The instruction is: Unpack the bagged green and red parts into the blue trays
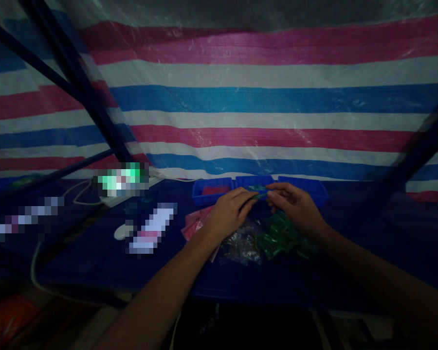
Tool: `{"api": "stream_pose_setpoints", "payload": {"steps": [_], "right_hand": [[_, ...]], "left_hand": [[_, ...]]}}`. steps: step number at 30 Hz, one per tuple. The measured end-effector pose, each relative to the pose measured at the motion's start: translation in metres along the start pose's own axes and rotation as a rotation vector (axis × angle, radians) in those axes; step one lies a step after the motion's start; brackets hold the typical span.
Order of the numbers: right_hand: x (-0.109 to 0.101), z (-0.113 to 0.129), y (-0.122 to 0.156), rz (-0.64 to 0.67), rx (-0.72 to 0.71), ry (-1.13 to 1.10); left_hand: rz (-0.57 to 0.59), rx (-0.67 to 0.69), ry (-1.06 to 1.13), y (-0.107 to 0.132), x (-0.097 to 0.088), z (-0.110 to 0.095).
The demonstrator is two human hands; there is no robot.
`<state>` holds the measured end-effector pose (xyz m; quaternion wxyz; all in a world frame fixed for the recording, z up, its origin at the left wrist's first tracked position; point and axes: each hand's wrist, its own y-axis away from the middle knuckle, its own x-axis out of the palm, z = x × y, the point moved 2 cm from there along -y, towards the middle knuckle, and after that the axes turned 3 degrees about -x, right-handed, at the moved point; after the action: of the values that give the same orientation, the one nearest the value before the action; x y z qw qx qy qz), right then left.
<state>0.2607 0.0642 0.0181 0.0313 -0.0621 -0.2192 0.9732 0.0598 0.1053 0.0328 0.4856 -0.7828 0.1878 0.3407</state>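
Both hands meet over the front of the blue bins, with a small green plastic packet (260, 195) pinched between them. My left hand (228, 211) grips its left side, and the fingers of my right hand (295, 203) are closed on its right side. Below the right hand lies a heap of green packets (282, 237). Clear packets (244, 243) with dark contents too dim to make out are heaped in the middle. Pink packets (197, 223) show partly behind my left hand and forearm.
Three shallow bins line the back of the blue table (105, 265): a left bin (200, 198) with pink pieces, a middle bin (253, 180) and a right bin (316, 192). Leftward are a white oval object (123, 232), blurred-out items and a white cable (34, 265). Striped sheeting (270, 102) hangs behind.
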Motion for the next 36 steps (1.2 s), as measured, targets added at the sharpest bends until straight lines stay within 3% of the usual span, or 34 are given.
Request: {"api": "stream_pose_setpoints", "payload": {"steps": [3, 6, 10, 14, 18, 21, 25, 31, 36], "right_hand": [[-0.004, 0.000, -0.001, 0.002, -0.132, 0.206], [-0.003, -0.001, -0.002, 0.058, -0.219, 0.253], [0.000, -0.005, 0.000, 0.094, -0.105, 0.160], [0.000, -0.008, 0.000, 0.003, 0.063, 0.036], [-0.003, -0.007, -0.001, -0.101, 0.095, -0.044], [-0.001, -0.003, 0.000, -0.031, 0.082, -0.124], [0.003, 0.002, 0.002, 0.090, 0.035, -0.155], [-0.002, 0.003, 0.000, -0.002, -0.074, 0.010], [-0.001, 0.007, 0.001, 0.123, -0.173, 0.144]], "left_hand": [[-0.009, -0.047, 0.025, 0.000, -0.001, -0.002], [0.004, -0.106, 0.108, 0.001, 0.000, -0.006], [0.004, -0.135, 0.103, 0.002, 0.001, -0.006], [-0.103, -0.033, 0.009, 0.000, -0.001, -0.008], [-0.128, 0.056, -0.029, -0.001, 0.000, -0.013], [-0.078, 0.068, 0.018, 0.000, 0.004, -0.013], [-0.088, 0.005, 0.062, 0.000, 0.004, -0.009], [-0.171, -0.151, 0.109, -0.001, -0.001, -0.004], [-0.124, -0.203, 0.199, 0.000, 0.002, -0.004]]}}
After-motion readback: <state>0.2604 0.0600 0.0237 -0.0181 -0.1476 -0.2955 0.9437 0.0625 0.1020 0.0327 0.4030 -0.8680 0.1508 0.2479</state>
